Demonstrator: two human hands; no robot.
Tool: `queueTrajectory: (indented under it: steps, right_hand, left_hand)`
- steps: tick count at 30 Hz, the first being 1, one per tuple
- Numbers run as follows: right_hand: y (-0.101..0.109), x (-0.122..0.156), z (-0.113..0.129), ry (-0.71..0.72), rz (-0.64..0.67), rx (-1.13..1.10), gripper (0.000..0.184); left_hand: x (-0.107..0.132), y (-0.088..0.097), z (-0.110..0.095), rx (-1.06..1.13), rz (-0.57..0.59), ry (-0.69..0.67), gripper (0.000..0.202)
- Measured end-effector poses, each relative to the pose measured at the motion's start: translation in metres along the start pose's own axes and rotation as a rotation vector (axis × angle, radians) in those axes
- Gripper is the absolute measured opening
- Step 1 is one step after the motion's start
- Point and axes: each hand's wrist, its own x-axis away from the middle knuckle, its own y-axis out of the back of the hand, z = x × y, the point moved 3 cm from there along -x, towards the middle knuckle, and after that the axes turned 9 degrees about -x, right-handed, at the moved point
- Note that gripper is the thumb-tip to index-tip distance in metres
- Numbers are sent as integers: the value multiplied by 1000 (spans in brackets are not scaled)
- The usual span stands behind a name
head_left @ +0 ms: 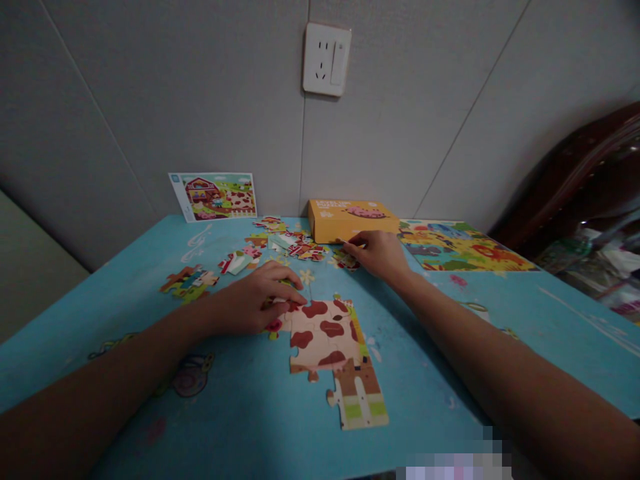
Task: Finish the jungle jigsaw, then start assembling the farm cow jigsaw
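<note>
A partly joined jigsaw section (325, 333) with a brown-spotted cow and a fence lies flat on the blue table (235, 413). My left hand (260, 297) rests at its upper left edge, fingers stretched and apart, touching pieces there; its palm hides part of them. Beyond the section, my right hand (377, 253) is pinched at a puzzle piece, whose thin edge shows by the fingertips. Just under those fingers lie a few loose pieces (347, 260). Another small joined group (190, 283) lies left of my left hand.
A yellow puzzle box (350, 220) stands against the wall, with scattered pieces (295, 245) to its left. A farm picture card (217, 197) leans on the wall. At right lies an animal puzzle (460, 247). A dark red leather seat (575, 167) borders the table's right side.
</note>
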Motion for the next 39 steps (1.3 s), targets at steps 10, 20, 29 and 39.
queueTrajectory:
  steps: [10,20,29,39]
  right_hand:
    - [-8,2,4,26,112,46,28]
    - [-9,2,3,35,125,111,27]
    - [-9,3,5,52,135,112,25]
    - [-9,3,6,56,133,132,27]
  left_hand:
    - [0,-2,-1,-3,-4,14,32]
    - [-1,-5,2,-22,-49,5,30]
    - [-2,-4,1,-31,-65,16,29]
    - [13,15,41,-629,-67,927,47]
